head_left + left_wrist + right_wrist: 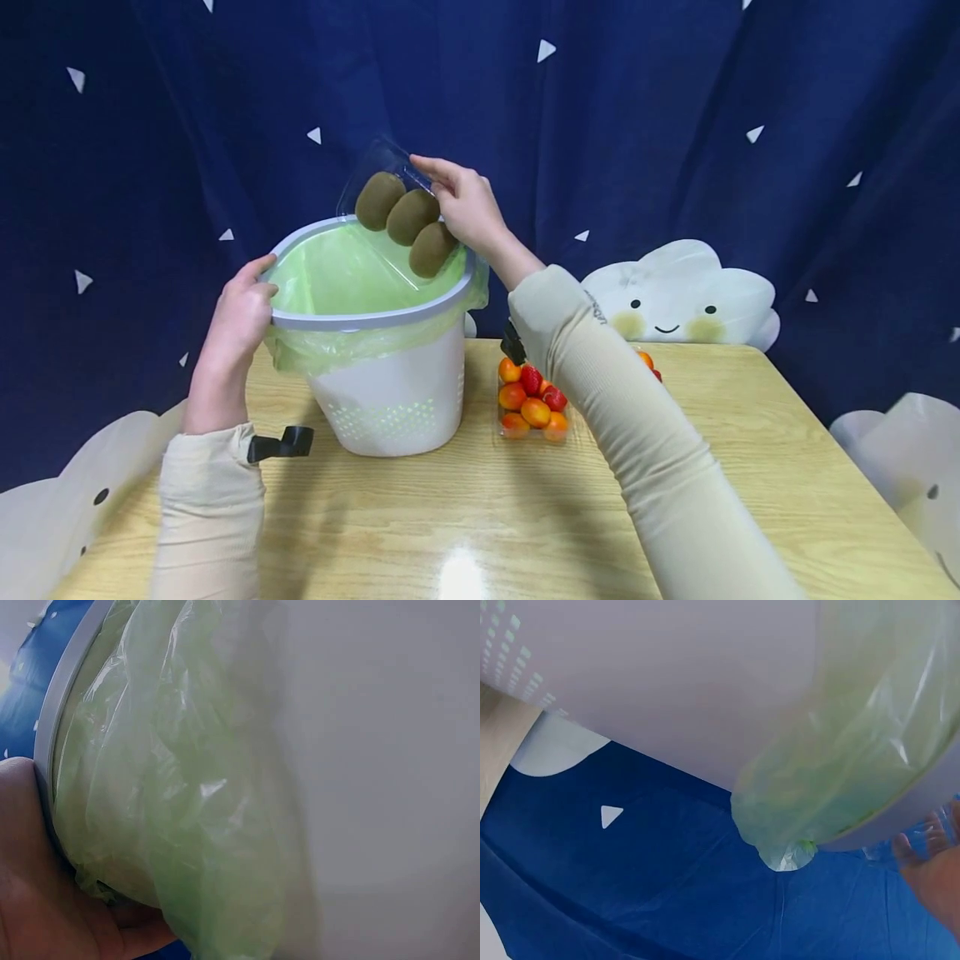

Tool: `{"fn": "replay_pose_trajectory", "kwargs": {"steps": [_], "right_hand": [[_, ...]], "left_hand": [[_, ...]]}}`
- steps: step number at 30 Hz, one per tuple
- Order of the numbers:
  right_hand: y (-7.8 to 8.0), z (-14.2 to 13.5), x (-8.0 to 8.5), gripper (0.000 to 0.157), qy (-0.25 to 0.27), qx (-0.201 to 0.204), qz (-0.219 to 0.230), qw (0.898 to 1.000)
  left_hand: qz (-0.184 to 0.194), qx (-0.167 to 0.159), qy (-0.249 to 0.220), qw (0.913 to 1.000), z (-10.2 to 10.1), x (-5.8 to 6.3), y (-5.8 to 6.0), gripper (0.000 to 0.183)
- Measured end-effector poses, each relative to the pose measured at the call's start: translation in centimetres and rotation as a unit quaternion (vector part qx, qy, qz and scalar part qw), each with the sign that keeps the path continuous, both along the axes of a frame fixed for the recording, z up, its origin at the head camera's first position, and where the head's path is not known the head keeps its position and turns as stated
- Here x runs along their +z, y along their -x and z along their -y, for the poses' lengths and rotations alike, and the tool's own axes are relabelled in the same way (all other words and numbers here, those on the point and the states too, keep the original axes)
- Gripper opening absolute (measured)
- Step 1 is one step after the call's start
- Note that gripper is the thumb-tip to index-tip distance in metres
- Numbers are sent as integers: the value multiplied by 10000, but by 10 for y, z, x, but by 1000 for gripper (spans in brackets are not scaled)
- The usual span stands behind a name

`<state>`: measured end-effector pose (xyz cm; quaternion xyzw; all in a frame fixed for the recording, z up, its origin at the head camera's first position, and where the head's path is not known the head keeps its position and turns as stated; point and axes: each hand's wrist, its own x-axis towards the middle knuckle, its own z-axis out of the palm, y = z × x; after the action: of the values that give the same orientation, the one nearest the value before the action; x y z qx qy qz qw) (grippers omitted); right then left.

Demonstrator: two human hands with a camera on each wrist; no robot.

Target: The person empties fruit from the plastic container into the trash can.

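Note:
A white waste bin (390, 383) with a grey rim (375, 320) and a green bag liner (322, 275) stands tilted on the table. My left hand (242, 312) grips the rim at its left side, thumb on top and fingers under the liner's overhang in the left wrist view (52, 892). Above the bin's far right rim, my right hand (468, 204) holds a clear plastic tray (420, 177), tipped toward the bin's mouth. Three brown kiwis (412, 217) sit in a slanting row at the tray, over the opening. The right hand shows only partly in the right wrist view (937, 877).
On the wooden table (465, 500), a clear box of small red and orange fruits (534, 404) stands right of the bin. More such fruit (647, 360) peeks out behind the right sleeve. A cloud-shaped cushion (675, 292) and a blue curtain (637, 125) are behind.

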<state>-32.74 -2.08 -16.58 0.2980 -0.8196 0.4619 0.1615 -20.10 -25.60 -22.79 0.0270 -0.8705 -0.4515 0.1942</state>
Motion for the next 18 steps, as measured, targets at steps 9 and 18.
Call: {"fn": "replay_pose_trajectory", "kwargs": {"steps": [9,18], "right_hand": [[-3,3,0,41,-331,-64,-750,9966],[-6,4,-3,42,-721,-43,-1025,9921]], "left_hand": [[-3,21,-103,9999,-1,1,-1,49],[-9,100,-47,9999,-1,2,-1,49]]}}
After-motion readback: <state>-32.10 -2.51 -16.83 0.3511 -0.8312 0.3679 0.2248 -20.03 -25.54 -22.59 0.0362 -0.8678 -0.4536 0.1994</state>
